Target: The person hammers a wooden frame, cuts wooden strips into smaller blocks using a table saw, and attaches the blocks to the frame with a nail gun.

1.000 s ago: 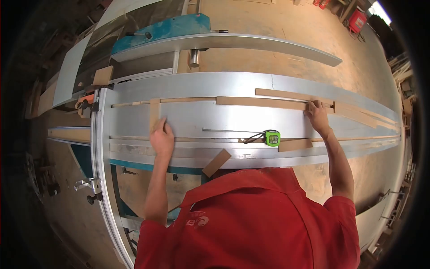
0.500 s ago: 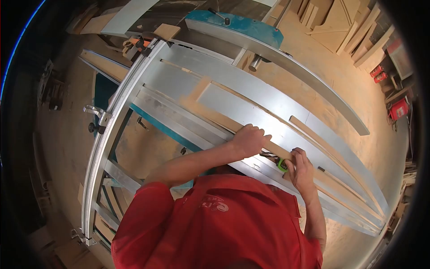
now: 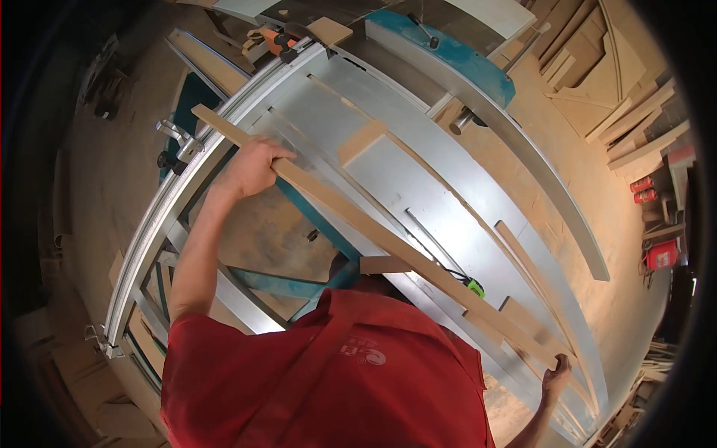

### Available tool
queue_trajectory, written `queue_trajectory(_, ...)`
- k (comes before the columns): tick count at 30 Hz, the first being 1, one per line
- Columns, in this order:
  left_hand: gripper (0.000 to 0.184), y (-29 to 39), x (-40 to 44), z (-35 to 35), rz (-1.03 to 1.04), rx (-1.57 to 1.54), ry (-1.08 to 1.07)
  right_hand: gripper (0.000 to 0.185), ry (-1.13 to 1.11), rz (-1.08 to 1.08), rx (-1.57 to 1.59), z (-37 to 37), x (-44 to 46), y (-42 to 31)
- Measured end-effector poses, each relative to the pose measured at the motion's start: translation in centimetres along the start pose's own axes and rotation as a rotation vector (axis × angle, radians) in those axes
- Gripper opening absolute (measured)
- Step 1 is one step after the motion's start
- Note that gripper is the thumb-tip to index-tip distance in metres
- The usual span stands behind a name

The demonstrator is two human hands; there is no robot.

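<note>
A long wooden strip point(image 3: 358, 222) runs diagonally over the metal saw table point(image 3: 426, 183), its far left end reaching past the aluminium rail. My left hand point(image 3: 255, 167) is wrapped round the strip near that end. At the opposite end, my right hand point(image 3: 556, 375) pinches the strip's edge. A green and black tape measure point(image 3: 475, 287) lies on the table just beyond the strip, between my hands. A short wood piece point(image 3: 385, 265) sticks out on my side of the strip. Another wood offcut point(image 3: 363, 143) rests on the table further away.
An aluminium rail point(image 3: 216, 137) with a metal clamp stop point(image 3: 179, 142) borders the table's left side. Across the far side stretches a long metal fence point(image 3: 534, 168) with a teal housing point(image 3: 448, 52). Wood boards point(image 3: 642, 123) lean at the right, near red containers point(image 3: 661, 255).
My hands have moved far apart along the strip, left hand up and left, right hand down and right. The strip has shifted, and the tape measure is out of my right hand.
</note>
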State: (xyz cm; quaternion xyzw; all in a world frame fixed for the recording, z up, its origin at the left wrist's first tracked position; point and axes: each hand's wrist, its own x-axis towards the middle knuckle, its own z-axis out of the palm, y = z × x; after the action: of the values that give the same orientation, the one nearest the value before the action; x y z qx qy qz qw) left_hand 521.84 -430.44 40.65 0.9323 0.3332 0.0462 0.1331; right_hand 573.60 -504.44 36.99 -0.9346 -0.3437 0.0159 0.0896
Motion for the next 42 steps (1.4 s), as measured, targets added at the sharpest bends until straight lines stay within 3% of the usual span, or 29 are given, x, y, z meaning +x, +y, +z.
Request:
queue_trajectory(3,0.043,3.4,-2.1,-1.1,0.024,0.160,0.286,0.012,0.105,-0.091,-0.008,-2.9,4.1,-3.4)
queue_trajectory(6,0.047,9.7,-3.3,-1.9,0.079,0.072,0.305,0.018,0.268,-0.235,0.017,-4.7,10.5,-4.9)
queue_trajectory(8,0.044,12.3,-3.9,-1.3,0.148,0.067,0.452,0.023,0.305,-0.306,0.067,-4.8,16.4,-7.1)
queue_trajectory(10,0.043,14.0,-5.0,-1.9,0.135,0.069,0.530,0.020,0.346,-0.462,0.279,-5.0,19.8,-11.1)
queue_trajectory(13,0.039,13.8,-7.8,-4.7,0.183,0.153,0.835,0.022,0.411,-0.750,-0.035,-10.4,19.7,-27.7)
queue_trajectory(14,0.038,12.1,-9.8,-5.8,0.128,0.220,0.885,0.012,0.506,-0.963,-0.259,-14.3,17.1,-36.9)
queue_trajectory(18,0.036,4.1,-20.1,-7.6,-0.142,0.518,1.070,0.019,0.637,-1.037,-0.215,-13.8,27.6,-33.0)
queue_trajectory(19,0.036,2.6,-23.1,-7.2,-0.236,0.589,1.090,0.019,0.576,-0.906,-0.263,-13.7,30.0,-31.9)
queue_trajectory(20,0.035,1.0,-25.7,-6.2,-0.331,0.632,1.125,0.023,0.540,-0.912,-0.132,-13.1,33.7,-30.3)
queue_trajectory(22,0.034,-0.2,-28.8,-4.8,-0.451,0.703,1.190,0.032,0.365,-0.922,-0.226,-10.8,39.2,-30.7)
queue_trajectory(23,0.035,0.5,-29.4,-4.2,-0.445,0.726,1.152,0.040,0.240,-0.777,-0.395,-9.4,40.2,-33.4)
queue_trajectory(25,0.038,3.6,-28.4,-3.2,-0.398,0.692,1.092,0.045,0.069,-0.875,-0.440,-6.5,42.3,-39.0)
queue_trajectory(26,0.041,4.9,-26.9,-2.7,-0.357,0.634,1.072,0.017,0.131,-1.138,-0.168,-3.9,43.7,-41.8)
queue_trajectory(29,0.043,6.6,-23.8,-1.5,-0.307,0.595,1.035,0.023,0.130,-1.447,0.030,-1.2,38.1,-53.4)
queue_trajectory(30,0.043,6.6,-23.8,-1.2,-0.391,0.557,0.965,0.028,0.117,-1.613,0.073,-1.3,35.6,-57.2)
queue_trajectory(32,0.045,5.1,-25.4,-0.6,-0.568,0.564,0.861,0.033,0.044,-1.704,0.085,-1.0,33.8,-61.2)
queue_trajectory(34,0.041,1.2,-29.7,1.0,-0.698,0.622,0.849,0.035,0.069,-1.715,0.073,0.5,38.4,-62.1)
queue_trajectory(35,0.036,-0.4,-32.2,1.6,-0.809,0.640,0.797,0.034,-0.014,-1.546,-0.081,0.7,41.0,-61.7)
queue_trajectory(37,0.029,-5.1,-37.1,4.1,-0.931,0.700,0.766,0.031,0.060,-1.485,-0.014,2.1,43.2,-62.3)
queue_trajectory(41,0.026,-12.2,-45.4,8.8,-1.066,0.723,0.580,0.038,-0.062,-1.673,0.278,8.1,35.1,-67.8)
queue_trajectory(42,0.028,-12.4,-43.7,8.7,-0.965,0.686,0.579,0.042,-0.099,-1.700,0.247,9.6,32.1,-69.6)
